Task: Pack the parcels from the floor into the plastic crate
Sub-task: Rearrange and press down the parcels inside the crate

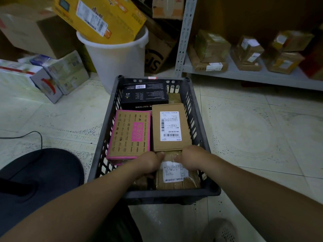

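A taped parcel [176,182] with a white label is held at the near end of the plastic crate [174,192], which is set on a tiled floor. The parcel is grasped at its far edge by the left hand [149,163] and the right hand [191,158], with the fingertips curled out of sight. Also packed in the crate are a pink-edged box [130,135], a labelled cardboard box [170,126] and a black box [145,95] at the far end. A brown parcel [174,98] beside the black box is mostly hidden, and whatever is lodged under the left wrist is hard to make out. Beyond, a yellow box [99,16] is seen tilted in a white bucket [115,62], its top cut off by the frame. Wrapped parcels are ranged on a metal shelf [253,75].
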